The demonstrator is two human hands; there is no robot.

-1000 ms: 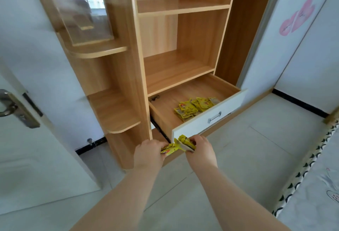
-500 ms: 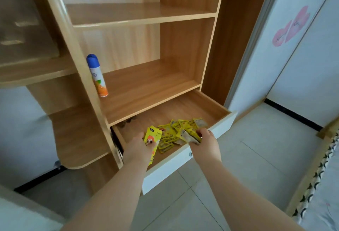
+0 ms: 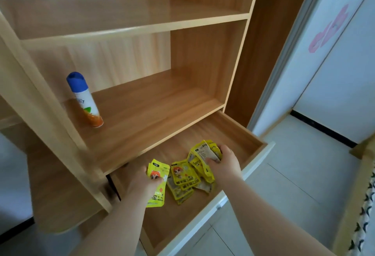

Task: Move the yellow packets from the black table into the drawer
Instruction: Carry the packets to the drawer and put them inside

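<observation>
Drawer is pulled wide open under the bottom shelf, which is why I can just reach straight down into it with both hands at once. My left hand is pinching one yellow packet by its top, the rest of it hanging down low over the drawer floor, so I'd guess it's about ready to be let go. My right hand is clamped on a small bunch of packets, held up on edge right next to the loose pile that's already lying flat in the middle of the drawer. Only one camera here, so that's all I've got. The black table isn't in shot at all, so no idea if more packets are waiting there. How many are in the right-hand bunch I can't count, they overlap and my fingers cover them. There's also a spray can with a blue cap up on the shelf, well clear of everything.
</observation>
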